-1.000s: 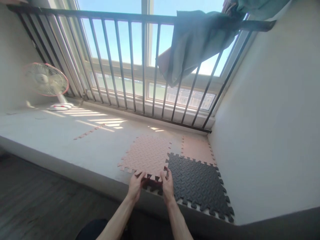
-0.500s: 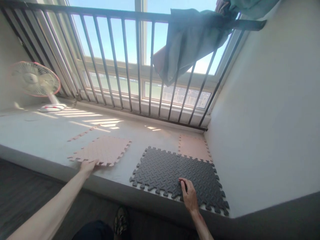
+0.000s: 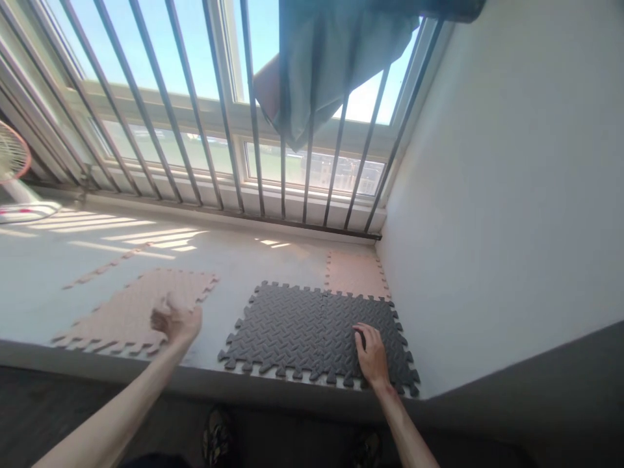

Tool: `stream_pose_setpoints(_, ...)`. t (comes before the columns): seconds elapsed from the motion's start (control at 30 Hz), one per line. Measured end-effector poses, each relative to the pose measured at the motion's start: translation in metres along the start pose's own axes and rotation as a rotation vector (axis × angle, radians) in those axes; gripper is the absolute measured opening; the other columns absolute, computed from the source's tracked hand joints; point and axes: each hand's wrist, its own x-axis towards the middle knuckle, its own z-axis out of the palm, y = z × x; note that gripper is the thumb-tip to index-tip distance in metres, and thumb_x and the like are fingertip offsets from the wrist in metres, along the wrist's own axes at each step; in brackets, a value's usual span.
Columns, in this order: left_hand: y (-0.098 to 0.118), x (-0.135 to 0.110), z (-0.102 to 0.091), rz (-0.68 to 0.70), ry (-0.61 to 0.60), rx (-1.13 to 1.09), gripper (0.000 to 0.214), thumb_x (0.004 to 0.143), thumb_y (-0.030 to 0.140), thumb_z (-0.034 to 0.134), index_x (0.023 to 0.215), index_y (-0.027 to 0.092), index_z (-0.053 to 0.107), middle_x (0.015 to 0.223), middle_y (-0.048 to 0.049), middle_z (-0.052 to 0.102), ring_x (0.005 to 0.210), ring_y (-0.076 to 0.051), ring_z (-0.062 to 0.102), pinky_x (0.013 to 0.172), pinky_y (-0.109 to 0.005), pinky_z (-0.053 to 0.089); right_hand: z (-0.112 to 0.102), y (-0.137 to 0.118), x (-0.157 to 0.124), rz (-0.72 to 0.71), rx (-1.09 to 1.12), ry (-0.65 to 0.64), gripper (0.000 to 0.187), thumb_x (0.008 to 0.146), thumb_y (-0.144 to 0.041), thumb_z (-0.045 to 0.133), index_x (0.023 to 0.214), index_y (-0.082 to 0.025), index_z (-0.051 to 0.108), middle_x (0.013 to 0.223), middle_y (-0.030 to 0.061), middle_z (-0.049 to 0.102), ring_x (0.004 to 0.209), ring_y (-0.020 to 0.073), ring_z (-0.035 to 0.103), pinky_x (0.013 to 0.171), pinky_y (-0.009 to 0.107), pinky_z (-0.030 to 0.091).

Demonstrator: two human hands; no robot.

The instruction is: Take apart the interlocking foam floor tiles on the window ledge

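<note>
My left hand [image 3: 176,318], blurred by motion, is over the near right part of a loose pink foam mat tile [image 3: 121,305]. Its fingers are smeared, and I see nothing clear in them. My right hand [image 3: 373,354] rests on or just above a dark grey foam tile [image 3: 387,322], thumb and fingers apart and lightly curved, holding nothing. A second dark grey tile [image 3: 283,325] adjoins it along a seam to the left. Behind the right grey tile, against the wall corner, lies another pink tile [image 3: 355,273] with its near edge meeting the grey one.
A thin pink toothed edge strip [image 3: 104,266] lies on the pale ledge [image 3: 238,260] at the left. A fan [image 3: 29,211] stands at the far left. Metal railing bars [image 3: 283,175] front the window, with grey cloth [image 3: 312,84] hanging there. A white wall [image 3: 487,195] bounds the right.
My left hand has come off the pink tile's near edge and moved up and right over it. That tile now lies flatter. My right hand stays over the grey tile; the view has swung right.
</note>
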Motion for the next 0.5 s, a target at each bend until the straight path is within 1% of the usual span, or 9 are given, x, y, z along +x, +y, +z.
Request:
stream_pose_setpoints(0.03,0.023,-0.01,0.02,0.066,0.003,0.023,0.069,0.09,0.044,0.057,0.15,0.011,0.047,0.165,-0.0332,0.034,0.157,-0.053,0.029,0.121,-0.075,0.026,0.004,0.003,0.008,-0.01,-0.046,-0.007,0.042,0.106,-0.046,0.044,0.123,-0.023,0.075,0.139,0.0136,0.073,0.136,0.0293,0.062,0.123,0.055,0.047)
stream_pose_setpoints(0.07,0.048,-0.021,0.041,0.165,-0.058,0.028,0.07,0.092,0.043,0.054,0.154,0.01,0.044,0.162,-0.033,0.039,0.155,-0.049,0.036,0.124,-0.07,0.028,0.008,0.005,0.017,-0.016,-0.095,-0.016,0.044,0.105,-0.045,0.044,0.127,-0.021,0.074,0.146,0.0149,0.07,0.141,0.0296,0.059,0.125,0.055,0.045)
stream_pose_setpoints(0.13,0.101,-0.044,0.082,0.342,-0.266,0.01,0.069,0.095,0.04,0.053,0.156,0.01,0.043,0.158,-0.0313,0.05,0.151,-0.043,0.044,0.127,-0.064,0.029,0.016,0.009,0.034,-0.015,-0.194,-0.043,0.048,0.105,-0.042,0.043,0.137,-0.017,0.069,0.159,0.0173,0.062,0.152,0.0303,0.052,0.129,0.056,0.041)
stream_pose_setpoints(0.2,0.153,-0.068,0.121,0.411,-0.441,-0.034,0.069,0.094,0.041,0.055,0.155,0.009,0.045,0.159,-0.0322,0.053,0.152,-0.043,0.046,0.129,-0.062,0.027,0.023,0.012,0.048,-0.015,-0.274,-0.09,0.054,0.106,-0.042,0.041,0.149,-0.014,0.061,0.168,0.0183,0.053,0.16,0.0303,0.043,0.132,0.056,0.035)
stream_pose_setpoints(0.23,0.177,-0.079,0.139,0.402,-0.511,-0.073,0.069,0.094,0.042,0.057,0.154,0.009,0.047,0.16,-0.0329,0.052,0.153,-0.044,0.045,0.13,-0.061,0.025,0.025,0.013,0.052,-0.023,-0.303,-0.119,0.058,0.106,-0.043,0.041,0.154,-0.013,0.056,0.172,0.0181,0.049,0.163,0.0299,0.039,0.134,0.056,0.032)
stream_pose_setpoints(0.3,0.217,-0.096,0.171,0.311,-0.619,-0.186,0.07,0.092,0.041,0.061,0.153,0.009,0.049,0.164,-0.0336,0.048,0.157,-0.045,0.041,0.132,-0.061,0.019,0.029,0.014,0.056,-0.041,-0.337,-0.165,0.063,0.107,-0.046,0.039,0.161,-0.014,0.047,0.175,0.0166,0.044,0.167,0.0291,0.034,0.137,0.057,0.025)
stream_pose_setpoints(0.37,0.249,-0.105,0.201,0.205,-0.689,-0.285,0.074,0.09,0.042,0.066,0.154,0.01,0.048,0.166,-0.034,0.046,0.159,-0.045,0.039,0.132,-0.06,0.02,0.031,0.014,0.055,-0.051,-0.344,-0.176,0.065,0.108,-0.048,0.036,0.164,-0.015,0.043,0.177,0.0143,0.041,0.168,0.0284,0.031,0.139,0.057,0.02)
stream_pose_setpoints(0.43,0.272,-0.108,0.227,0.156,-0.734,-0.361,0.077,0.09,0.048,0.067,0.155,0.012,0.047,0.164,-0.0335,0.049,0.156,-0.043,0.045,0.127,-0.056,0.031,0.031,0.013,0.053,-0.047,-0.335,-0.172,0.066,0.109,-0.049,0.034,0.166,-0.016,0.041,0.178,0.013,0.039,0.169,0.028,0.03,0.14,0.057,0.018)
stream_pose_setpoints(0.5,0.288,-0.108,0.249,0.166,-0.781,-0.453,0.076,0.092,0.054,0.063,0.154,0.013,0.048,0.157,-0.0327,0.057,0.147,-0.04,0.056,0.116,-0.052,0.044,0.03,0.012,0.052,-0.041,-0.323,-0.18,0.066,0.109,-0.049,0.033,0.166,-0.017,0.04,0.179,0.0128,0.037,0.169,0.0278,0.03,0.14,0.057,0.018)
